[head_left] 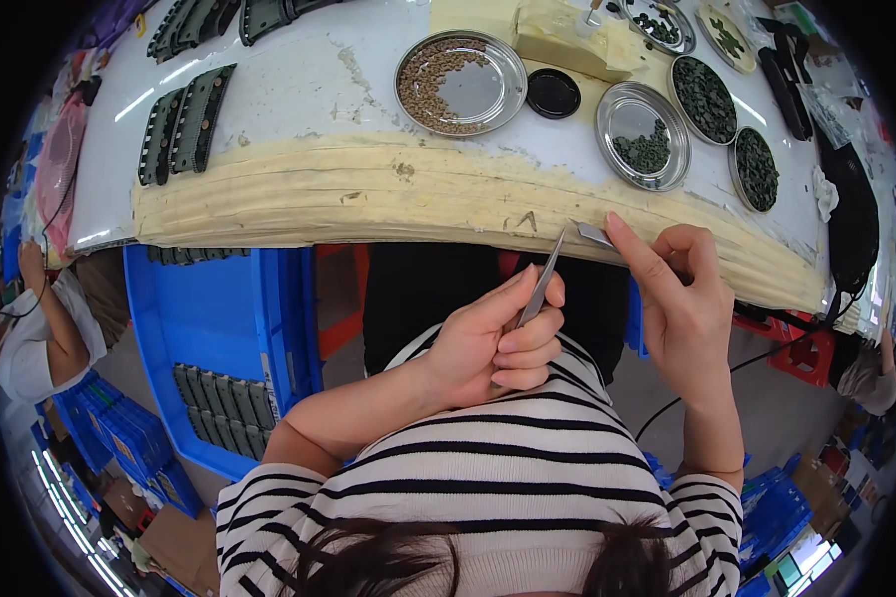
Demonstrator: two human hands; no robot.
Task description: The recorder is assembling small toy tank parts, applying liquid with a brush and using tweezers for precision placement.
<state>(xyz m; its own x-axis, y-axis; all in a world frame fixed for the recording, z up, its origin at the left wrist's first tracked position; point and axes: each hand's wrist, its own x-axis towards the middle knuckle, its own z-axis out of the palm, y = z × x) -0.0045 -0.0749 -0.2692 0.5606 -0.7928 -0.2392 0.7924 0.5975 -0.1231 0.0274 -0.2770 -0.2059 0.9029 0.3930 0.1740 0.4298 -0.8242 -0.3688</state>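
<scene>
My left hand [508, 338] is closed around a pair of metal tweezers [542, 291], whose tips point up toward the table's edge. In my right hand [682, 298], a small flat metal blade [594, 235] sticks out past the index fingertip, pointing toward the tweezers. The blade and the tweezer tips are close but apart, just in front of the taped table edge [368, 204]. Whether some tiny piece sits between the tweezer tips is too small to tell.
On the table stand a metal dish [498, 85] of brown bits, a black lid [554, 94], and several dishes of dark green parts [705, 99]. Dark green curved strips [199, 119] lie at left. Below is a blue crate [194, 318] with more strips. A co-worker's arm [62, 318] shows far left.
</scene>
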